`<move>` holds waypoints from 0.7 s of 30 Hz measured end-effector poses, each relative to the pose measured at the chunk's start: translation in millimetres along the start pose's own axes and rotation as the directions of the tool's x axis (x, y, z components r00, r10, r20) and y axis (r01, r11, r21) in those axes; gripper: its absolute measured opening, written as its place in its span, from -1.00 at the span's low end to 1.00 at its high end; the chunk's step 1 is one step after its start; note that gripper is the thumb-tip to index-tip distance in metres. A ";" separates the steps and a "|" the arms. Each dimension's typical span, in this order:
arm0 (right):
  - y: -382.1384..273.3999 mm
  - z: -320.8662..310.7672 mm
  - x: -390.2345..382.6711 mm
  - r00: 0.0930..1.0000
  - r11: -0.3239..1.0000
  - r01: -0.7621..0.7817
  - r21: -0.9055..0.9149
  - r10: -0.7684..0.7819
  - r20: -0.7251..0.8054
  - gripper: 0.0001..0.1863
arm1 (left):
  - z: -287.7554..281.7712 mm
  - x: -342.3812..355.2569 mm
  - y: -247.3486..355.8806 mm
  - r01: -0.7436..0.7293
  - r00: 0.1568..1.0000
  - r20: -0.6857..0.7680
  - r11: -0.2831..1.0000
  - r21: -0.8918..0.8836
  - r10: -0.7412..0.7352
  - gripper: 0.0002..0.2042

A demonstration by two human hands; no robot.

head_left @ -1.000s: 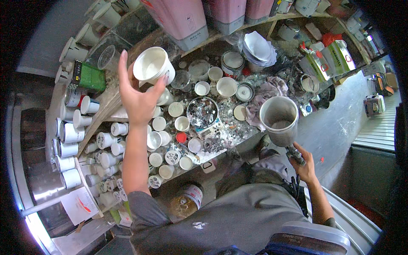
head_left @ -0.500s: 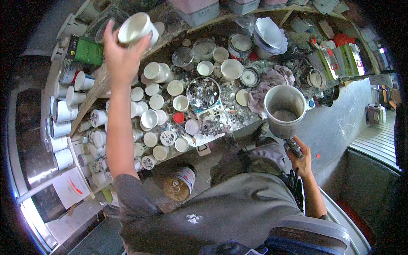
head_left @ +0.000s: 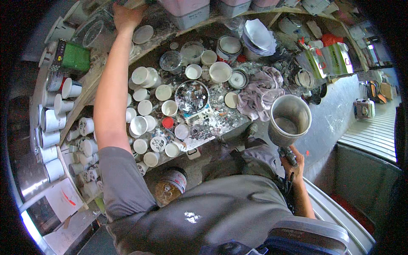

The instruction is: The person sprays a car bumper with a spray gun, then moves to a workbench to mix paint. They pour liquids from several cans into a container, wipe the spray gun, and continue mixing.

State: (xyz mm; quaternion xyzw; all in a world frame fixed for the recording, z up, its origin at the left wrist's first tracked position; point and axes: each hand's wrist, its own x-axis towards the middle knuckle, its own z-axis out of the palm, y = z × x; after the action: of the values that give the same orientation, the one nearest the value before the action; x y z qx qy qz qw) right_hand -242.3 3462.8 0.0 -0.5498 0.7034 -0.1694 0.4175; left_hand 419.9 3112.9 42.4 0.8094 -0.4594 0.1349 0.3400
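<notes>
My left hand [head_left: 126,16] reaches over the upper shelf [head_left: 154,37] at the top edge; its fingertips and whatever they touch are too unclear to make out. A round pale lid [head_left: 143,35] lies just beside it. My right hand [head_left: 294,165] grips the dark body of a spray gun [head_left: 287,155] at my right side, with a large grey translucent cup [head_left: 289,123] upright on top. Left of that cup, a crumpled stained rag [head_left: 258,93] lies on the paint-spattered bench [head_left: 212,131], among small white tubs [head_left: 220,72], a red lid [head_left: 168,123] and a round dark spattered dish [head_left: 191,97].
Pink jugs [head_left: 185,12] stand along the upper shelf. Stacked paper funnels [head_left: 257,36] are at the back. Rows of cans [head_left: 52,136] and a green box [head_left: 72,57] fill the left shelving. Green-and-white containers [head_left: 338,59] stand at right. A can [head_left: 170,187] sits on the floor below.
My left hand has moved up and away to the upper shelf; the white cup it held is no longer visible. The right hand with the spray gun has shifted slightly.
</notes>
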 end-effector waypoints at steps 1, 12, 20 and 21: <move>5.0 -1.2 -0.5 1.000 0.997 0.012 -0.075 -0.012 0.000 -0.37 | 8.5 1.7 -4.1 0.001 0.997 0.080 1.000 -0.019 0.001 -0.19; 15.0 3.9 10.8 0.986 0.982 0.166 0.096 -0.166 -0.004 -0.47 | -23.3 -12.7 7.6 0.138 0.910 0.394 0.990 0.012 -0.132 -0.41; 7.7 1.2 26.3 0.984 0.960 0.147 0.237 -0.166 0.063 -0.58 | -103.7 -110.3 35.6 -0.113 0.994 -0.001 0.993 -0.045 0.113 0.00; 10.0 -0.6 28.6 0.980 0.938 0.180 0.295 -0.197 0.030 -0.57 | -120.4 -122.4 34.7 -0.206 0.975 0.052 0.966 -0.158 0.217 0.06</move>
State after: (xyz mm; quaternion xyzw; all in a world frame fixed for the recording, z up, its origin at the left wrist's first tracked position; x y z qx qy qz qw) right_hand -250.4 3439.8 -18.1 -0.5521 0.6022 -0.2940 0.4961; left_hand 335.9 3261.8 80.4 0.7317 -0.5636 0.1072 0.3680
